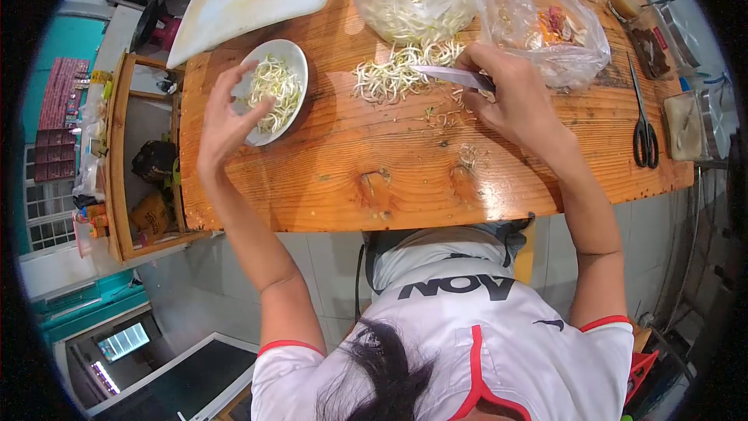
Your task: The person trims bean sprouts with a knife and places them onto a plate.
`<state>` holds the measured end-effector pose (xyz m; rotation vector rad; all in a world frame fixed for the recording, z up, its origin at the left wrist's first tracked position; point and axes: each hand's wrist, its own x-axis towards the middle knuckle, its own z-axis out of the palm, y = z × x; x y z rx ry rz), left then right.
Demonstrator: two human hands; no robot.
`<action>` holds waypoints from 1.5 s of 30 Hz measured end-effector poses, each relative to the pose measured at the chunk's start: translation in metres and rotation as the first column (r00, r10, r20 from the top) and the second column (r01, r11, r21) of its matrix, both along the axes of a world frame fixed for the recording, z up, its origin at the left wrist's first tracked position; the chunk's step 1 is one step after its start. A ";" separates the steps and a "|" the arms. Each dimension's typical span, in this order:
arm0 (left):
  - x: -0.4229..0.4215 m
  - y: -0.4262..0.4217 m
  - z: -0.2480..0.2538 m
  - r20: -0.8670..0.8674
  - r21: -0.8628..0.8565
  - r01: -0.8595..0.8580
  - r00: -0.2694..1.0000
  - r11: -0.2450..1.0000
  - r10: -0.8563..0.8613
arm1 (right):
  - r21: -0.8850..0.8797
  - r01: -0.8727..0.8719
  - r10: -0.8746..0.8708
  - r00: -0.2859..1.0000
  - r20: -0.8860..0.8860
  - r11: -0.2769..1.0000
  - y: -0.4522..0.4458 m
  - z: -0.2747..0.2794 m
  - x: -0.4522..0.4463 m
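At the left of the table, my left hand (pixel 230 121) is over the near-left rim of a white bowl (pixel 299 70), thumb and fingers apart, with nothing gripped. Bean sprouts (pixel 273 90) lie in the bowl. My right hand (pixel 510 93) is closed around a small knife (pixel 452 76), its blade pointing left. The blade lies over the right part of a pile of sprouts (pixel 389 74) on the wood. Behind the pile stands a clear plastic bag (pixel 413 12) of sprouts. Small brown scraps (pixel 444 118) are scattered below the knife.
The wooden table (pixel 335 179) also bears a white cutting board (pixel 249 0) at the back left. A second plastic bag (pixel 545 23) with colourful contents is behind my right hand. Black scissors (pixel 643 129) and lidded containers (pixel 682 121) are at the right.
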<state>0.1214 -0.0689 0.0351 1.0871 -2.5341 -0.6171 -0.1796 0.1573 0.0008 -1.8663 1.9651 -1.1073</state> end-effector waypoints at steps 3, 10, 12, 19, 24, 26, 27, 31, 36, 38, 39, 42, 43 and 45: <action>0.000 0.001 0.003 0.142 0.095 0.063 0.987 0.994 -0.076 | 0.001 -0.016 0.016 1.000 0.007 1.000 0.001 -0.001 0.001; -0.011 -0.012 -0.005 0.254 -0.014 0.122 0.960 0.992 -0.115 | 0.008 -0.020 0.020 0.998 -0.068 1.000 0.001 -0.003 0.002; -0.015 -0.013 -0.004 0.298 -0.035 0.101 0.951 0.994 -0.086 | -0.002 -0.025 0.025 0.996 -0.084 1.000 0.001 -0.003 0.002; -0.018 -0.009 0.017 0.229 -0.117 0.078 0.972 0.990 -0.050 | -0.017 -0.022 0.021 0.998 -0.052 1.000 0.001 -0.004 0.001; -0.009 -0.004 0.042 0.141 -0.033 0.090 0.986 0.995 -0.084 | -0.046 -0.025 0.023 0.998 -0.051 0.999 -0.001 -0.005 0.003; -0.008 -0.002 0.041 0.120 0.096 0.038 0.992 0.995 -0.050 | -0.042 -0.020 0.018 0.999 -0.047 0.999 -0.001 -0.006 0.002; -0.007 0.000 0.041 0.111 0.161 0.015 0.993 0.987 -0.033 | -0.040 -0.016 0.014 0.999 -0.045 0.999 -0.001 -0.006 0.002; -0.002 0.000 0.039 0.106 0.169 0.028 0.993 0.985 -0.046 | -0.038 -0.013 0.011 0.998 -0.064 0.999 0.000 -0.005 0.003; 0.002 -0.017 0.023 -0.025 0.131 0.007 1.000 0.991 -0.004 | -0.037 -0.010 0.008 0.998 -0.054 0.999 -0.001 -0.005 0.003; 0.001 -0.018 0.017 -0.029 0.135 -0.007 1.000 0.991 0.011 | -0.012 -0.005 0.005 0.999 -0.034 1.000 -0.001 -0.004 0.003; -0.001 -0.018 0.015 -0.032 0.139 -0.012 0.999 0.990 0.017 | 0.001 -0.001 0.001 1.000 -0.024 1.000 -0.001 -0.003 0.003; -0.008 -0.027 0.010 0.085 -0.132 0.092 0.993 0.987 -0.081 | -0.024 -0.014 0.013 0.999 -0.033 1.000 -0.002 -0.005 0.002; -0.010 -0.030 0.007 0.113 -0.174 0.114 0.989 0.978 -0.095 | -0.025 -0.018 0.017 1.000 -0.026 1.000 -0.002 -0.005 0.002; -0.015 -0.033 -0.002 0.173 -0.260 0.168 0.977 0.951 -0.126 | -0.029 -0.016 0.016 1.000 -0.011 0.999 -0.001 -0.004 0.002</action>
